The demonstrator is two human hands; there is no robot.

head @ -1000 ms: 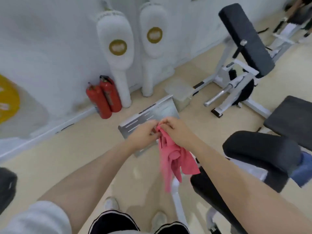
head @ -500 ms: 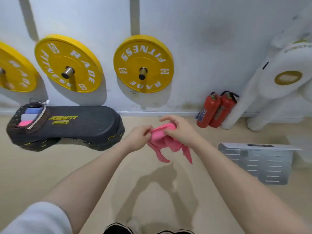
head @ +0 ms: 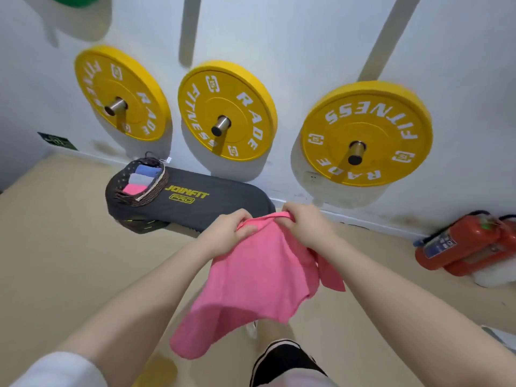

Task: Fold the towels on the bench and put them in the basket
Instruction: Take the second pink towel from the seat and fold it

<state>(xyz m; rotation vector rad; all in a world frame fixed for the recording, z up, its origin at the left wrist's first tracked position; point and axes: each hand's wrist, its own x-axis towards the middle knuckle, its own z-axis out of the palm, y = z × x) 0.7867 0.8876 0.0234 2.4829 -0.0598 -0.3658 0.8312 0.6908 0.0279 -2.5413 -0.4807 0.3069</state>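
Against the white wall [head: 307, 37] hang three yellow weight plates [head: 365, 135], w/ the tan floor [head: 55, 261] below; the black padded desk [head: 212, 202] sits low by the wall, well apart from the person, and the woven basket [head: 156, 185] rests on its left end, already holding folded towels in blue, grey and pink. Mid-air, nearer the camera, the pink towel [head: 259, 275] hangs from both hands, not on the desk at all. Left hand [head: 223, 236] and right hand [head: 310, 227] are close together at the top edge, fingers [head: 245, 229] curled and clamped on the cloth. Biggest risk, imo: the towel isn't spread flat. The right side is bunched, a strip dangles by the right forearm, and the bottom corner droops low toward the shoe [head: 282, 358]. Folding it in air like this could give a crooked, lumpy fold that won't sit neatly beside the others. Second: the hands grip so near each other that one slip of either pinch would prob drop a whole side to the floor. Third: the basket looks fairly full, so a bulky fold may perch on the rim and slide off. Smallest: red extinguishers [head: 472, 247] lie at right, a trip hazard if stepping that way.
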